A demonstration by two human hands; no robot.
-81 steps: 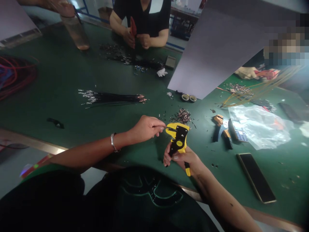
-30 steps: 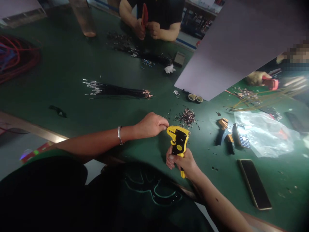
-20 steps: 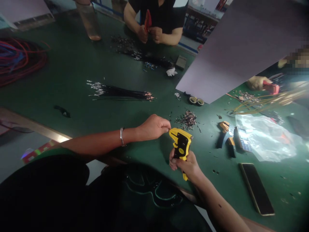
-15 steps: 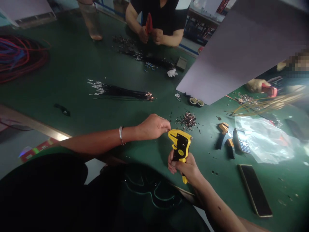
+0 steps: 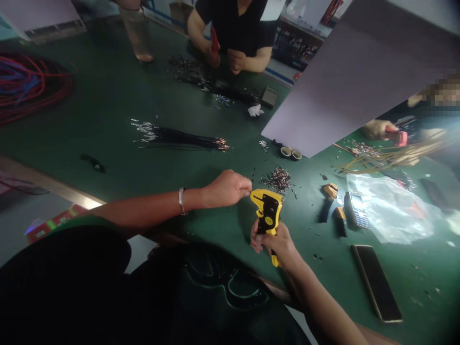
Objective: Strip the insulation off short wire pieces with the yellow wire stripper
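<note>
My right hand [image 5: 271,239] is wrapped round the handle of a yellow and black wire stripper [image 5: 268,206], its jaws pointing up and left. My left hand [image 5: 230,188] is closed in a pinch right at the stripper's jaws; whatever its fingertips hold is too small and hidden to make out. Just beyond the tool lies a pile of small dark and coppery offcuts [image 5: 278,178]. Farther off rests a bundle of black wires [image 5: 183,137], with bright metal ends at the left and copper ends at the right.
To the right are an orange-handled cutter [image 5: 332,201], a keypad phone [image 5: 357,210], a clear plastic bag [image 5: 395,206] and a smartphone [image 5: 376,282]. A large pale board [image 5: 359,72] slants over the table. Two other people work across and at right. Coiled wires [image 5: 32,86] lie far left.
The stripper in my right hand has risen slightly, and my left hand stays at its jaws. Across the table, the other person's hands have moved apart, the red tool tipping left.
</note>
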